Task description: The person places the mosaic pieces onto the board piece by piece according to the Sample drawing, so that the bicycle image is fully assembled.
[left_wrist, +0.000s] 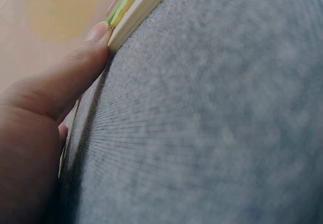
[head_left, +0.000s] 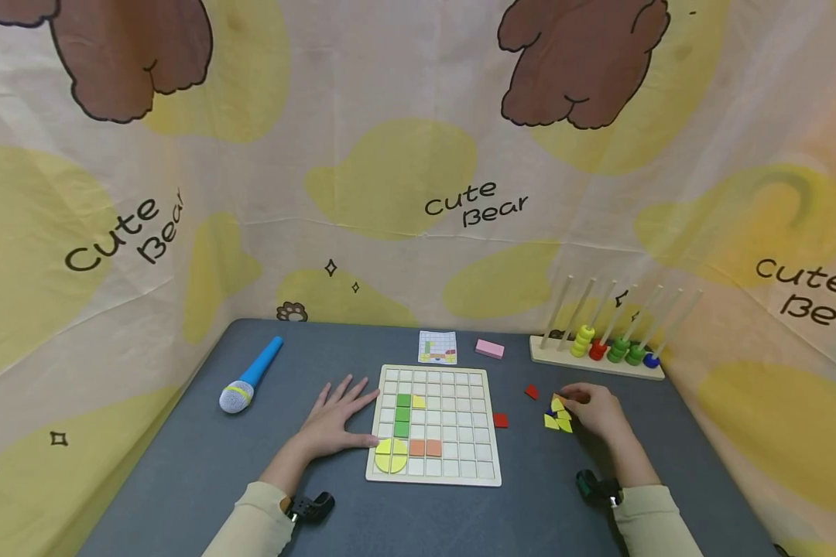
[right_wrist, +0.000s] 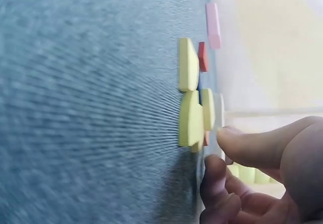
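Observation:
A square white grid board (head_left: 467,427) lies on the dark table. My left hand (head_left: 336,422) spreads its fingers beside the board's left edge, and its thumb touches that edge in the left wrist view. On the board are green squares (head_left: 402,415), a yellow square (head_left: 419,402), orange squares (head_left: 425,448) and a yellow circle of quarter pieces (head_left: 391,456). To the right, my right hand (head_left: 595,410) is at a small pile of yellow pieces (head_left: 563,415), with blue and orange bits among them. Its thumb and forefinger stand slightly apart in the right wrist view.
Red pieces (head_left: 501,420) lie right of the board. Behind it are a printed pattern card (head_left: 436,347) and a pink block (head_left: 490,349). A peg stand with coloured beads (head_left: 597,353) stands at back right. A blue toy microphone (head_left: 251,375) lies at left.

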A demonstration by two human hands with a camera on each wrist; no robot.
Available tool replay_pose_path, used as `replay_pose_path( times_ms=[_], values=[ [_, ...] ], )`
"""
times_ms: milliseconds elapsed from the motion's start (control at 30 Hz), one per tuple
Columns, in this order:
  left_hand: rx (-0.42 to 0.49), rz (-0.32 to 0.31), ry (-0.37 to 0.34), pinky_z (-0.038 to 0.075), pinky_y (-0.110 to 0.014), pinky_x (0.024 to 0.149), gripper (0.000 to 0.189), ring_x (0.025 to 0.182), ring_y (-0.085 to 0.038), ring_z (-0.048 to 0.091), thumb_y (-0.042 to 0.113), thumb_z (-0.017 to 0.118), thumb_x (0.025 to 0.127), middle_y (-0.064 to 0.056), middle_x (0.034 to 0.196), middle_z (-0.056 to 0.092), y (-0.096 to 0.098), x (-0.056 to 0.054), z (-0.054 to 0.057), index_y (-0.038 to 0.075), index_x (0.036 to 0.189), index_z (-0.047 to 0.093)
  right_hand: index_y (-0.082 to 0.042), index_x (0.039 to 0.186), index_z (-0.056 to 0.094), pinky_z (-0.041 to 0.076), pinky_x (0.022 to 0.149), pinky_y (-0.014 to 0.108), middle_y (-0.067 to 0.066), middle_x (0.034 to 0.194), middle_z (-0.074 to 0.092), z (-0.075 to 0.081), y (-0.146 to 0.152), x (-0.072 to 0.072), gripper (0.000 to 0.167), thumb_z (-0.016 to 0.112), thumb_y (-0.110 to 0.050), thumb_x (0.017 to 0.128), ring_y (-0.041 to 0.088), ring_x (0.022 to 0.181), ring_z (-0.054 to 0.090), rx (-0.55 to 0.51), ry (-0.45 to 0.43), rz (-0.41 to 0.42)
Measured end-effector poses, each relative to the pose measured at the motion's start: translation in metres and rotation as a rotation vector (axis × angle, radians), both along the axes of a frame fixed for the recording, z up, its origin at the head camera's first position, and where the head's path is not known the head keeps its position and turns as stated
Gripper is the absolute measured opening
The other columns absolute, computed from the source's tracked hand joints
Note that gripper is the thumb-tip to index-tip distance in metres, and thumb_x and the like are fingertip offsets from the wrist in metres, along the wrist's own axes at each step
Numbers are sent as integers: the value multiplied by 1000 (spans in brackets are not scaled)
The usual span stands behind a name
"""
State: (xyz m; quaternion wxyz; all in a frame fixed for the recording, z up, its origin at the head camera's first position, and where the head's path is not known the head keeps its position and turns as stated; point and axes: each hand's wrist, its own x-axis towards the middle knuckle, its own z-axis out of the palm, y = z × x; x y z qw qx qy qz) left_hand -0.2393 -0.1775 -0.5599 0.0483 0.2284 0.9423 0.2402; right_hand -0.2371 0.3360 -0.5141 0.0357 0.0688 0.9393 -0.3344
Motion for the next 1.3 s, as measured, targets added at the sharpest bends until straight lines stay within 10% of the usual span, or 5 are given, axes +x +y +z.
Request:
replay_pose_path(
  times_ms=[1300],
  values=[
    [-20,3,-17,-1,-64,122,95,158,-34,6,76,66,79,-1,169,22,1,-1,1,33,158,36,-1,101,66,45,62,30,10,89,64,3,-10,3,37,73,-37,94,23,77,56,-69,27,-54]
  ],
)
